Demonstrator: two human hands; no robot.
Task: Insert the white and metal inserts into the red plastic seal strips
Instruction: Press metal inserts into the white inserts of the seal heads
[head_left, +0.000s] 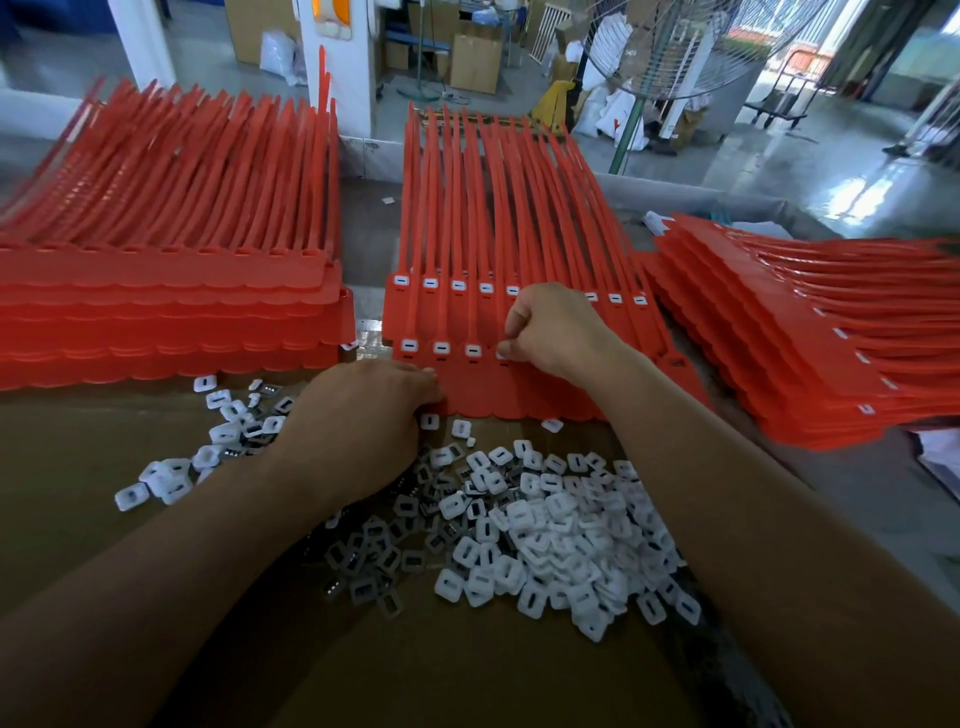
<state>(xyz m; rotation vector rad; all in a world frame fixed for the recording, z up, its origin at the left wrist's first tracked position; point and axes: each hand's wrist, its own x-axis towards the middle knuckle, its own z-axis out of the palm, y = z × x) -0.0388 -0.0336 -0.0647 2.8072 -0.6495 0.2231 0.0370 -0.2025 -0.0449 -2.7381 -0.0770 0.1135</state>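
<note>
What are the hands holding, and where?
The right hand pinches a white insert by its edge. The left hand touches the near edge of the red strips; whether it grips cannot be told.

Factory assembly floor: bulk stacks of red seal strips (171, 291), heaped white inserts (561, 525) on a cardboard-topped bench (78, 519), cartons (475, 57), industrial pedestal fan (675, 47), polished concrete floor (779, 166).

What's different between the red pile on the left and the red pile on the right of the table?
The right pile has white inserts fitted along its edge; the left pile shows none in its heads. The left pile's tails point straight ahead, while the right pile's point off to the right. Both are layered stacks of red strips.
</note>
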